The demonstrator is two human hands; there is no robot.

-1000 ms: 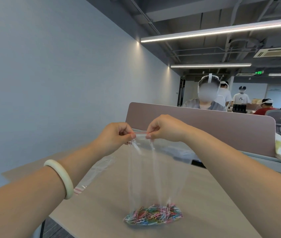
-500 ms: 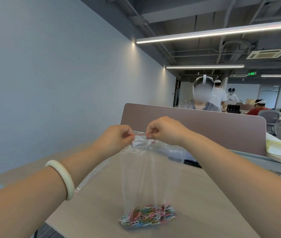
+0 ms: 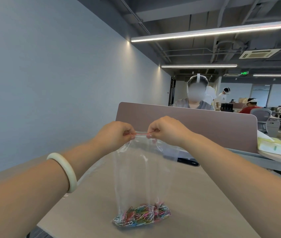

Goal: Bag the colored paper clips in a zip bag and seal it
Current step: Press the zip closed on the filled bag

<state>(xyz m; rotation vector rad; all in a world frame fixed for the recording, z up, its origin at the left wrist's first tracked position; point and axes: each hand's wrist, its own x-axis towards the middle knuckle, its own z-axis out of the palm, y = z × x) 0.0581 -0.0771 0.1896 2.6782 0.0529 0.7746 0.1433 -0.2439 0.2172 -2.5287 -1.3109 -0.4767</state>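
A clear zip bag (image 3: 136, 170) hangs upright over the desk, its bottom resting on the tabletop. Colored paper clips (image 3: 142, 215) lie heaped inside its bottom. My left hand (image 3: 114, 134) pinches the left end of the bag's red zip strip (image 3: 140, 134). My right hand (image 3: 166, 130) pinches the strip's right end. The strip is stretched taut in a short line between my fingertips. A pale bangle (image 3: 64, 170) sits on my left wrist.
The beige desk (image 3: 196, 203) ends at a mauve divider panel (image 3: 205, 124). Another clear bag (image 3: 91, 170) lies flat on the desk behind my left forearm. A dark object (image 3: 188, 162) lies near the divider. A tissue pack (image 3: 272, 146) sits far right. People sit beyond the divider.
My hands have drawn slightly apart along the zip strip, which now shows as a taut red line. The bag's upper part has crumpled a little under my fingers.
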